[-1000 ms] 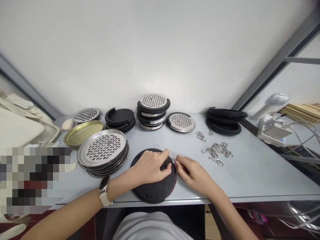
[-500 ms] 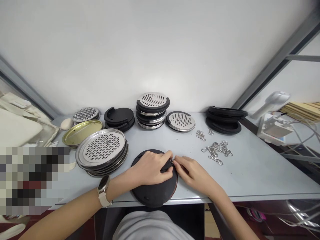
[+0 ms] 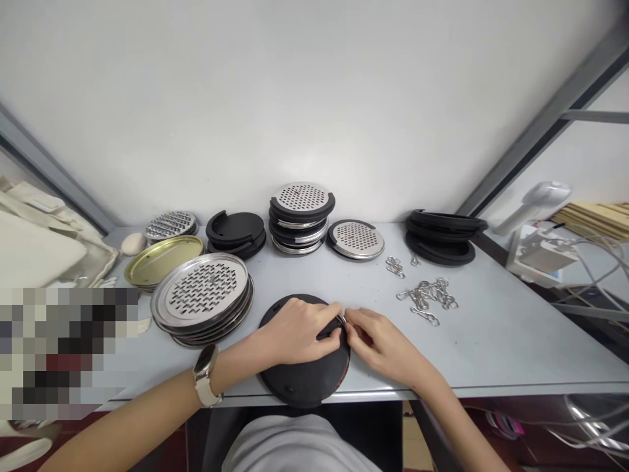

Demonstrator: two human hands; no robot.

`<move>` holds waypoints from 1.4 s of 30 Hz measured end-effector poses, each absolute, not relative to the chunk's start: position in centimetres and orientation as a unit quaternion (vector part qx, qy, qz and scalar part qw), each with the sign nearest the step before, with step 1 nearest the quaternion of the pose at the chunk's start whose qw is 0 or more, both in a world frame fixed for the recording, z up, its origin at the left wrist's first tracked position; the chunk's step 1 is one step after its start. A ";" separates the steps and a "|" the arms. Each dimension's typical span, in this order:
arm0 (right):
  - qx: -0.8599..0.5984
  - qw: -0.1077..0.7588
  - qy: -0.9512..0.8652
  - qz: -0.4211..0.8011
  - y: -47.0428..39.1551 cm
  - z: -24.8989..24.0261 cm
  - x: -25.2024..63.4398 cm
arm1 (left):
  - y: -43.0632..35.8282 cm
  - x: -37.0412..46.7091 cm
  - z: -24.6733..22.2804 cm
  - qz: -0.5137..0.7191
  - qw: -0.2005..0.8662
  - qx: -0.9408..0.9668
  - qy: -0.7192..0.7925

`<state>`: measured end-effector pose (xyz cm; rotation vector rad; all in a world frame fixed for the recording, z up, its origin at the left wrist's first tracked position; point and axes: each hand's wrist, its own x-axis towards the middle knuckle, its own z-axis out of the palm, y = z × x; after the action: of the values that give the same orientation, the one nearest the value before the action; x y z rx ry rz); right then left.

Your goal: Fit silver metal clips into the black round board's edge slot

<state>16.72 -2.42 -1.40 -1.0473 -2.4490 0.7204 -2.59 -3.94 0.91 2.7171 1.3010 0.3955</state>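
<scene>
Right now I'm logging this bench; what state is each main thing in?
Left hand, resting on black disc
Right hand, pinching small metal piece
Black disc, partly covered by that hand
Slotted metal discs, stacked
Gold disc, topping a pile
Metal clips, loose, clustered
Black holders at right, stacked unevenly
Watch, strapped on

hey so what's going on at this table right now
A person's left hand lies on a round black disc at the near edge of the table. By the disc's rim, the right hand pinches a small shiny metal piece, partly hidden. Loose metal clips lie to the right; stacked perforated metal discs stand left.
</scene>
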 end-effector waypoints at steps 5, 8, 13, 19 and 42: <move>-0.373 0.189 -0.869 0.267 -2.4 -1.4 16.7 | -4.0 -2.6 1.0 0.132 0.059 0.894 0.423; -0.375 0.186 -0.866 0.275 -2.4 -1.3 16.8 | -4.0 -2.6 1.0 0.133 0.058 0.894 0.424; -0.381 0.188 -0.859 0.286 -2.5 -1.2 16.7 | -4.0 -2.5 1.0 0.132 0.059 0.894 0.423; -0.385 0.184 -0.849 0.311 -2.5 -1.2 16.8 | -4.0 -2.6 1.0 0.130 0.051 0.898 0.418; -0.386 0.190 -0.833 0.348 -2.5 -1.4 16.9 | -4.0 -2.6 1.0 0.122 0.052 0.899 0.416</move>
<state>16.94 -2.49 -1.40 -1.0839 -2.3416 0.9796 -2.58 -3.95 1.03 2.7363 1.2668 0.3708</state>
